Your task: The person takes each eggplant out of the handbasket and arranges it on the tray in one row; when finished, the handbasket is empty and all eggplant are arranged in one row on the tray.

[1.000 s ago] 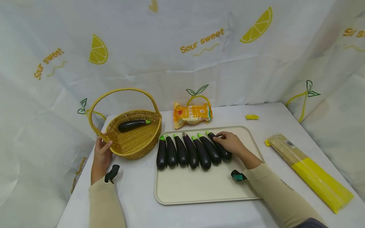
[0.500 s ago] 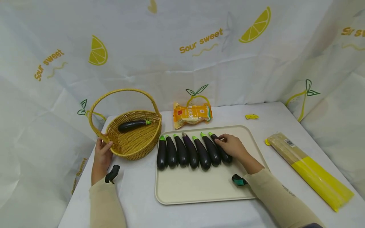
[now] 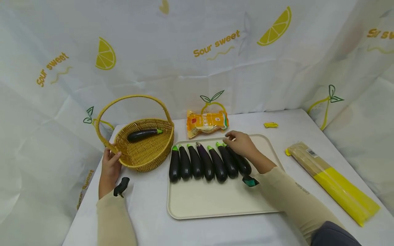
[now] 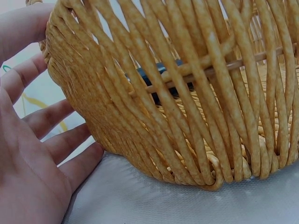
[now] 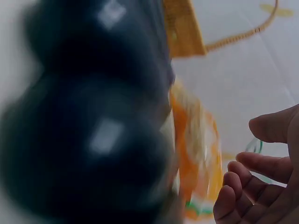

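On the left, a wicker basket point(image 3: 144, 164) with a tall handle holds one eggplant point(image 3: 142, 135). My left hand point(image 3: 109, 168) grips the basket's left side, thumb at the rim; in the left wrist view the fingers point(image 4: 70, 144) lie against the woven wall. Several eggplants stand in a row on a beige tray point(image 3: 215, 205), green stems toward the back. Over the stem end of the rightmost eggplant point(image 3: 241, 164) is my right hand point(image 3: 243, 145). In the right wrist view its thumb and loosely bent fingers point(image 5: 264, 165) are apart, with nothing between them.
Behind the tray lies an orange food packet point(image 3: 207, 123). A small yellow packet point(image 3: 271, 125) is at the back right, and a long yellow-and-clear packet point(image 3: 333, 184) lies right of the tray. A printed white curtain point(image 3: 172, 61) closes off the back.
My right hand has come off the body of the rightmost eggplant and moved back and left to its stem end. That eggplant has shifted slightly. My left hand stays on the basket.
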`<action>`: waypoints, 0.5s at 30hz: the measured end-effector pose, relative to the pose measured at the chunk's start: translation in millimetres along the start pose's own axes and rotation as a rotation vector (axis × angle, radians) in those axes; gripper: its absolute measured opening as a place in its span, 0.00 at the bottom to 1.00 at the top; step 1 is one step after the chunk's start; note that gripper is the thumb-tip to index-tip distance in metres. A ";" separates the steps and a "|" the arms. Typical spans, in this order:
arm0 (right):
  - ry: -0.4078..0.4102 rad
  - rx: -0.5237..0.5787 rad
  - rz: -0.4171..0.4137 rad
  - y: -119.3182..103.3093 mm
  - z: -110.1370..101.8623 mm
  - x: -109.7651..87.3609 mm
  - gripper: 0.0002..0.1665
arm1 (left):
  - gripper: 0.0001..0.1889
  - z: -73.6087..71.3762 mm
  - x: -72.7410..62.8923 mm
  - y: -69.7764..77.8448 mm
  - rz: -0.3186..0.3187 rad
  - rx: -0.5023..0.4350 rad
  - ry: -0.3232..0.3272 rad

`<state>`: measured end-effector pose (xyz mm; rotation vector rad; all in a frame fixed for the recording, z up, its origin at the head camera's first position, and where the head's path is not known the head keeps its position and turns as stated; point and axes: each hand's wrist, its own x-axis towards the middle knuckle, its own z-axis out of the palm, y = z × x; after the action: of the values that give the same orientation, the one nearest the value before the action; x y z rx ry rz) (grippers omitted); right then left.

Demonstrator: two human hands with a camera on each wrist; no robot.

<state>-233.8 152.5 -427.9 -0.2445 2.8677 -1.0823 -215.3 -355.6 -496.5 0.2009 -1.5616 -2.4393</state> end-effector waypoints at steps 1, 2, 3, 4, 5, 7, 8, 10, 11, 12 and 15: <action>-0.016 0.009 -0.023 -12.3 4.7 7.0 0.25 | 0.19 -0.5 0.2 0.3 -0.003 0.002 0.002; -0.030 0.015 -0.052 -25.4 10.6 14.0 0.25 | 0.20 -1.5 0.7 0.2 -0.010 0.006 0.006; -0.044 0.014 -0.089 -38.3 17.4 20.9 0.24 | 0.20 -2.4 1.1 -0.1 -0.014 0.009 0.012; -0.058 0.022 -0.128 -51.6 24.8 27.3 0.23 | 0.20 -3.3 1.4 -0.7 -0.017 0.008 0.016; -0.073 0.025 -0.164 -65.2 32.2 33.0 0.22 | 0.20 -4.2 1.5 -1.2 -0.019 0.007 0.018; -0.109 0.029 -0.218 -90.8 47.0 45.1 0.21 | 0.20 -5.8 1.7 -1.6 -0.022 0.005 0.011; -0.127 0.031 -0.243 -103.0 54.2 51.4 0.20 | 0.20 -6.3 2.2 -1.8 -0.019 0.004 0.010; -0.170 0.040 -0.266 -126.6 66.4 63.0 0.20 | 0.20 -6.0 2.4 -1.8 -0.010 -0.001 -0.002; -0.185 0.036 -0.272 -136.8 72.4 69.1 0.20 | 0.20 -5.5 2.3 -1.6 -0.005 -0.001 -0.009; -0.199 0.045 -0.275 -145.8 78.7 75.5 0.20 | 0.20 -5.1 2.4 -1.5 -0.001 -0.004 -0.015; -0.230 0.077 -0.270 -167.7 96.5 93.9 0.21 | 0.20 -3.7 3.1 -1.3 0.006 0.003 -0.030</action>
<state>-294.0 -50.5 -390.0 -0.7188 2.6351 -1.1176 -217.5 -359.2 -499.2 0.1605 -1.5763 -2.4469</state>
